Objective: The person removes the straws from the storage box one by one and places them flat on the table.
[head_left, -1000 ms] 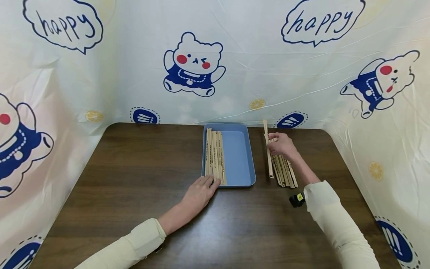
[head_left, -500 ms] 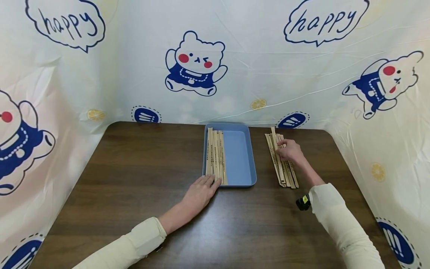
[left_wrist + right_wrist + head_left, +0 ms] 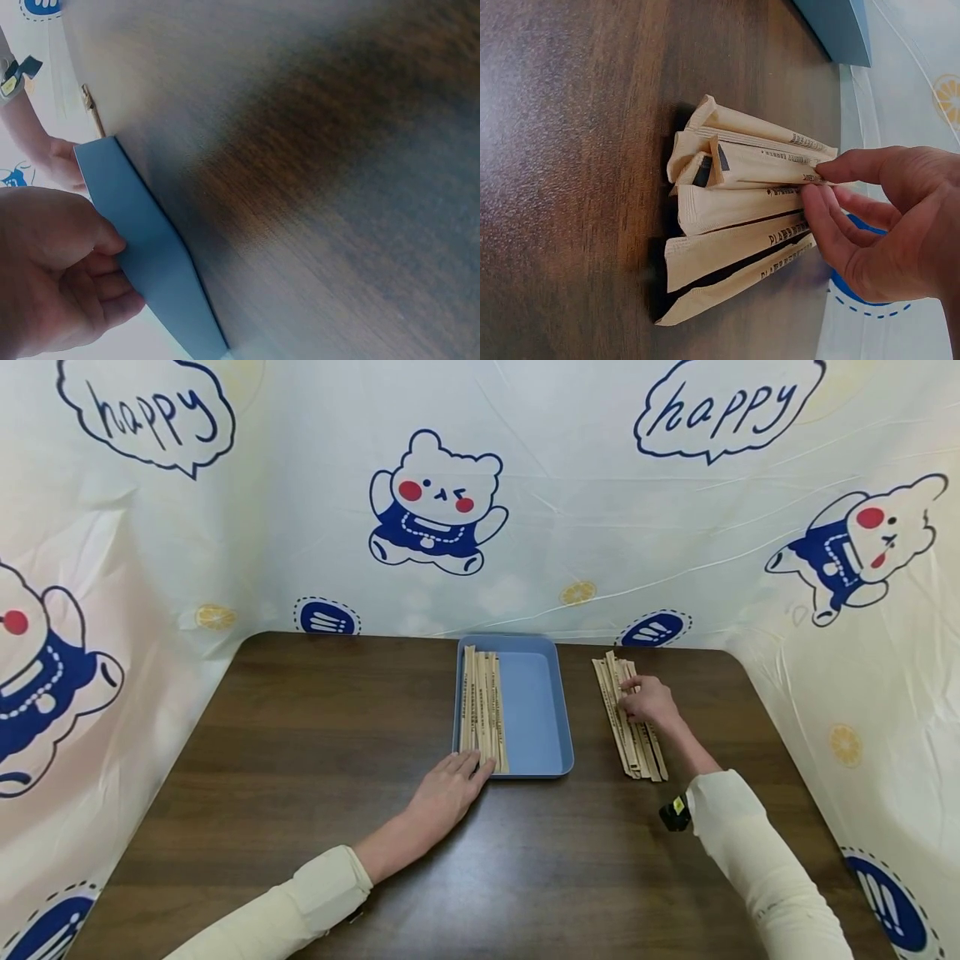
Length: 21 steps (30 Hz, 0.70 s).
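Note:
My left hand grips the near-left rim of a blue tray, thumb against the outer wall in the left wrist view. A row of paper-wrapped straws lies lengthwise along the tray's left side. Right of the tray, my right hand pinches one paper-wrapped straw between thumb and fingers. It lies over a fanned pile of similar straws, whose printed wrappers point toward the table's near side. A dark end shows at the open tip of one wrapper.
The brown wooden table extends around the tray. A printed cloth with bears hangs behind and at both sides, meeting the table's far edge. A small black device sits at the right wrist.
My right hand has shifted right and nearer with its straw, from the pile's left side to on top of the pile. The left hand stays at the tray.

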{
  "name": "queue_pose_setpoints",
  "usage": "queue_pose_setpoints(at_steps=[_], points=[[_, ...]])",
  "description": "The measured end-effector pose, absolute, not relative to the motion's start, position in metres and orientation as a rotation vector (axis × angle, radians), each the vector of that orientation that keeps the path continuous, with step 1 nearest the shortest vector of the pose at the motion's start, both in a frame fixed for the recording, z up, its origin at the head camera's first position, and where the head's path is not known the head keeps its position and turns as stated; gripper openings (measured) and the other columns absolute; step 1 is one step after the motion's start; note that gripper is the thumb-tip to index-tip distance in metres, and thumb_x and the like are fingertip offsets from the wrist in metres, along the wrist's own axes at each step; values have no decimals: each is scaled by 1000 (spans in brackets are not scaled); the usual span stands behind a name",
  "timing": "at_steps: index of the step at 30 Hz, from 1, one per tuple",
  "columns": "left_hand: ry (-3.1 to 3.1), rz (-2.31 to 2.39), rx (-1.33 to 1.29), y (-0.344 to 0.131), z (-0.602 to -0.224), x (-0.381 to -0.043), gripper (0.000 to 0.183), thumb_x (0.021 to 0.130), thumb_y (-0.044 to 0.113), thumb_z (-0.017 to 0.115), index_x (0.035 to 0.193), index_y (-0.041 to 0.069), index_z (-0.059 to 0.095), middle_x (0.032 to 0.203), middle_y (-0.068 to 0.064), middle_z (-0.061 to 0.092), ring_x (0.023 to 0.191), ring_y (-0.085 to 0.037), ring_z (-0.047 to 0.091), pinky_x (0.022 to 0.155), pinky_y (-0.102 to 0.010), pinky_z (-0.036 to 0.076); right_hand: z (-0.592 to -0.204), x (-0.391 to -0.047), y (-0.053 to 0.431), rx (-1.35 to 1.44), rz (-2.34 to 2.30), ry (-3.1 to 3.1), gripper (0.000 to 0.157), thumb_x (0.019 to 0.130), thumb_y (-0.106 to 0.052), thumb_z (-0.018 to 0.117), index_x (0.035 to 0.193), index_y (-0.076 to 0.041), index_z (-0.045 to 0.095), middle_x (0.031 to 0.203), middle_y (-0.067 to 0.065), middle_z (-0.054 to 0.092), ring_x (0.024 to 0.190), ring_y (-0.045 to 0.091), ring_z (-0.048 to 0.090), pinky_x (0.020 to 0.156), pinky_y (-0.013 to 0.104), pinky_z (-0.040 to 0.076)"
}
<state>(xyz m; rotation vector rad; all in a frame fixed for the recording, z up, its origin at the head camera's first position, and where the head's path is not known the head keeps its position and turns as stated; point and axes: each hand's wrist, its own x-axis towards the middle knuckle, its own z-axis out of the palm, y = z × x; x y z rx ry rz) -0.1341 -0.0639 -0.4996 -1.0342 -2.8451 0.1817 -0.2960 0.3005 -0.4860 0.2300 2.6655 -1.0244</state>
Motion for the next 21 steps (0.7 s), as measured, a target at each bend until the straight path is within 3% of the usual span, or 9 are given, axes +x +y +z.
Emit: queue_pose_setpoints(at_steps=[6, 11, 16, 21], points=[[-2841, 180, -1033, -64, -499, -133, 55, 94, 2, 67, 146, 9, 51, 142, -17, 53, 129, -30, 52, 108, -39, 42, -482, -293, 302, 211, -1003, 2689, 40, 88, -7, 64, 126, 5, 59, 102, 26, 64, 59, 14, 65, 58, 28, 57], [-2783, 147, -1029, -64, -497, -131, 55, 90, 1, 71, 142, 7, 54, 137, -18, 57, 125, -29, 56, 106, -39, 44, -476, -285, 299, 153, -966, 2767, 38, 92, -10, 64, 126, 6, 59, 85, 18, 69, 65, 20, 66, 58, 30, 53], [-2799, 143, -1033, -64, -499, -132, 53, 92, 2, 69, 143, 8, 54, 138, -18, 56, 126, -30, 55, 106, -39, 44, -473, -275, 292, -20, -946, 2850, 37, 93, -12, 61, 126, 5, 62, 93, 17, 71, 69, 20, 61, 59, 30, 47], [-2787, 103, -1045, -64, -499, -134, 48, 95, 3, 66, 141, 7, 55, 136, -19, 58, 124, -31, 56, 105, -40, 45, -470, -260, 279, -201, -1008, 2848, 35, 96, -12, 61, 127, 4, 63, 99, 16, 71, 80, 24, 64, 67, 37, 52]])
